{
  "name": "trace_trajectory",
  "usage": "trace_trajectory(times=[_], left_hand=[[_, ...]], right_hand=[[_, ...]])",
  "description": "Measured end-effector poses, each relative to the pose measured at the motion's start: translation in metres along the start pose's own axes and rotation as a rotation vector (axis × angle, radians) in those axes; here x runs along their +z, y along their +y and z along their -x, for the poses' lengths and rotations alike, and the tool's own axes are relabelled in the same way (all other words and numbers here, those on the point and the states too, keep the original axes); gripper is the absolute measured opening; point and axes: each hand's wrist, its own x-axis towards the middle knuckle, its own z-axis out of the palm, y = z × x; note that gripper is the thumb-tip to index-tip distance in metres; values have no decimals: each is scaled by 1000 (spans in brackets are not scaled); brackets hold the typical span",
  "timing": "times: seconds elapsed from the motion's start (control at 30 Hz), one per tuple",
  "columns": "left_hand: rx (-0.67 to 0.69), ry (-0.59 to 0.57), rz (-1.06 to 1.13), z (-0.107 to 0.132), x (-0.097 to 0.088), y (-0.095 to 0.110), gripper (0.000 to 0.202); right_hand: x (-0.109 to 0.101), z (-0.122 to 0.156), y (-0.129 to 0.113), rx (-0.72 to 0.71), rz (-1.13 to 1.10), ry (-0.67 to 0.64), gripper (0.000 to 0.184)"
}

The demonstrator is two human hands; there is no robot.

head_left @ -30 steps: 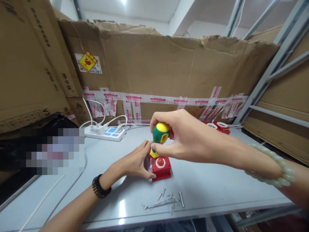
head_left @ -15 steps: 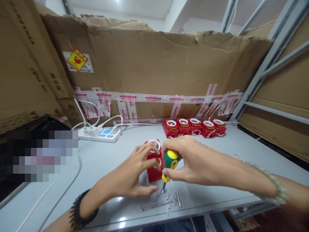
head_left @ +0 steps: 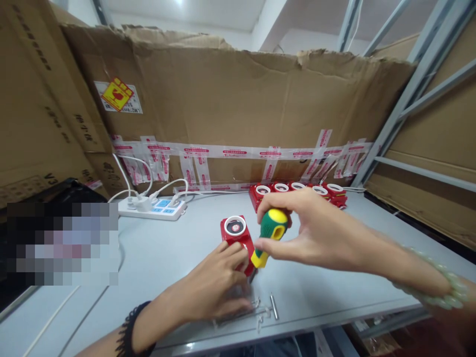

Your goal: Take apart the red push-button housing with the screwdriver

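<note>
My right hand [head_left: 318, 230] grips a screwdriver [head_left: 272, 232] by its green and yellow handle. Its shaft slants down beside the near red housing, the tip hard to see. My left hand [head_left: 219, 282] is low over the table, fingers bent and thumb extended near thin metal rods and small loose pieces. The fingertips are blurred and partly hidden. Beyond the left fingers sits a red housing [head_left: 226, 229] with a white ring and dark round centre. Another red housing [head_left: 250, 253] adjoins it, mostly covered by that hand. A short metal pin [head_left: 274, 306] lies right of the loose pieces.
Several red housings [head_left: 256, 199] with white rings stand in a row at the back. A white power strip [head_left: 163, 210] with plugged-in cables is at the left. A large cardboard sheet [head_left: 223, 104] closes off the back, and a metal shelf frame [head_left: 390, 119] rises at the right.
The screwdriver in my right hand has moved up and right, away from the small metal pieces. My left hand has come down toward them, uncovering the far housing's white ring.
</note>
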Motion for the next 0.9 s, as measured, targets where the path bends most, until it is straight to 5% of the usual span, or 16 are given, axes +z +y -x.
trace_trajectory(times=[0.1, 0.2, 0.3, 0.37, 0.53, 0.7, 0.9], left_hand=[[-74, 143, 25, 3, -13, -11, 16], [-195, 303, 58, 4, -13, -30, 42], [-274, 310, 128, 3, -3, -47, 79], [-299, 282, 180, 1, 5, -52, 84], [-313, 330, 327, -5, 10, -51, 69], [-326, 489, 365, -5, -2, -49, 61], [-384, 709, 465, 8, -19, -75, 54]], right_hand=[[-10, -1, 4, 29, -17, 151, 13], [-13, -4, 15, 63, -6, 333, 18], [-5, -9, 33, 80, 5, 511, 25], [4, -13, 46, 108, -44, 563, 25], [28, -20, 68, 121, -268, 457, 15], [42, -23, 80, 122, -217, 427, 14], [63, -28, 81, 102, -75, 118, 23]])
